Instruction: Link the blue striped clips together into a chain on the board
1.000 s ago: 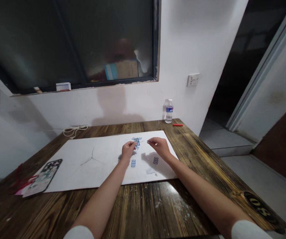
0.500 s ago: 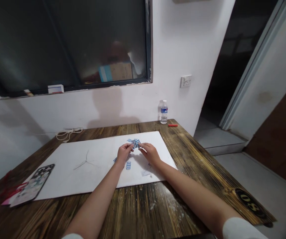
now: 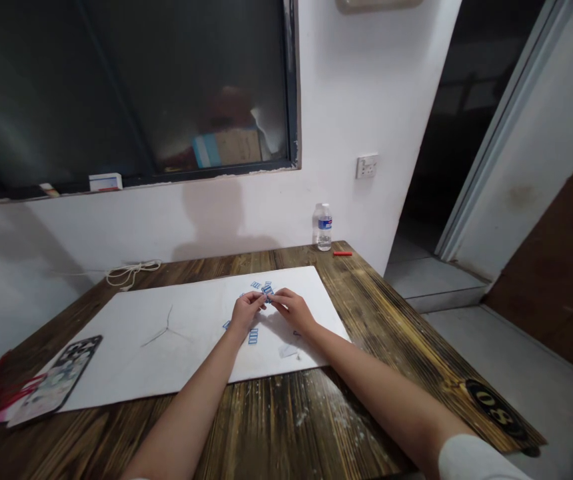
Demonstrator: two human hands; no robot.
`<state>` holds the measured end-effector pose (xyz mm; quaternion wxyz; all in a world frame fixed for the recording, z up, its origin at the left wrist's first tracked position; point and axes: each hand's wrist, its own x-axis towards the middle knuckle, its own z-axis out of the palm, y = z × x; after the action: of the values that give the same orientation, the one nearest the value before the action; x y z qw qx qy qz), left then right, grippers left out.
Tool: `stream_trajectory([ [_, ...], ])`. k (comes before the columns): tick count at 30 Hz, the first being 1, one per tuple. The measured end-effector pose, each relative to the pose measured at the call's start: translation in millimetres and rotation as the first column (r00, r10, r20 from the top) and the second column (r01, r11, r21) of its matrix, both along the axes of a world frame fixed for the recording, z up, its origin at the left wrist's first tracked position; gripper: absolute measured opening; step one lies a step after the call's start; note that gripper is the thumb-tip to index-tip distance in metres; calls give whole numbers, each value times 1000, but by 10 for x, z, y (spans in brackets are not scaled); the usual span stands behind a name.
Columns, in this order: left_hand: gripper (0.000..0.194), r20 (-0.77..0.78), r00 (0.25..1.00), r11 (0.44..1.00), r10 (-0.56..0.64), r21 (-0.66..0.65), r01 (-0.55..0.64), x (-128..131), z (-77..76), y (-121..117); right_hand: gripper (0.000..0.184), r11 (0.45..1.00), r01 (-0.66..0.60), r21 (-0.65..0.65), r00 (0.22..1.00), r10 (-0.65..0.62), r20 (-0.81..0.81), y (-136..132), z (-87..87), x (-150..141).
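Note:
My left hand (image 3: 245, 312) and my right hand (image 3: 294, 310) meet above the right part of a white board (image 3: 126, 327). Both pinch small blue rectangular pieces (image 3: 267, 289) between thumb and fingers; the fingertips hide how the pieces touch. Similar blue pieces with light bars lie around the hands: a slatted piece (image 3: 253, 336) in front, a tilted piece (image 3: 256, 285) behind, and one partly covered piece (image 3: 226, 325) beside my left wrist. Another dark-edged piece (image 3: 297, 333) is mostly hidden by my right forearm. A small clear scrap (image 3: 288, 351) lies near the board's front edge.
On the wooden table (image 3: 286, 427) stand a water bottle (image 3: 324, 228) and a red pen-like stick (image 3: 342, 253) at the back right. A white cable (image 3: 131, 271) is coiled at the back left. A patterned flat case (image 3: 61, 380) overlaps the board's left end.
My right hand has moved left to meet my left hand, bringing a blue piece against the left hand's piece. The whole view has shifted slightly right.

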<state>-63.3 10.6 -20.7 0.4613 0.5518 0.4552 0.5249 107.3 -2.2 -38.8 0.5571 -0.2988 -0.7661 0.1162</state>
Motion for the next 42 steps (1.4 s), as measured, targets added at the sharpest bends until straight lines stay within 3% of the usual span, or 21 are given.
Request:
stream_trajectory([
  [21,34,-42,999,1000,-18,15,19,19,26,-33,19,987,-88,-138,991,73,-110,12,26,56],
  [26,34,-41,999,1000,-13,11,14,46,69,-70,38,931,-163,-325,960,73,-272,48,-3,43],
  [31,35,-86,996,1000,-9,-3,9,57,94,-99,18,892,-199,-406,927,38,-372,102,-25,39],
  [42,27,-181,983,999,-4,36,11,20,38,-59,22,856,-225,-465,936,58,-347,100,-11,54],
])
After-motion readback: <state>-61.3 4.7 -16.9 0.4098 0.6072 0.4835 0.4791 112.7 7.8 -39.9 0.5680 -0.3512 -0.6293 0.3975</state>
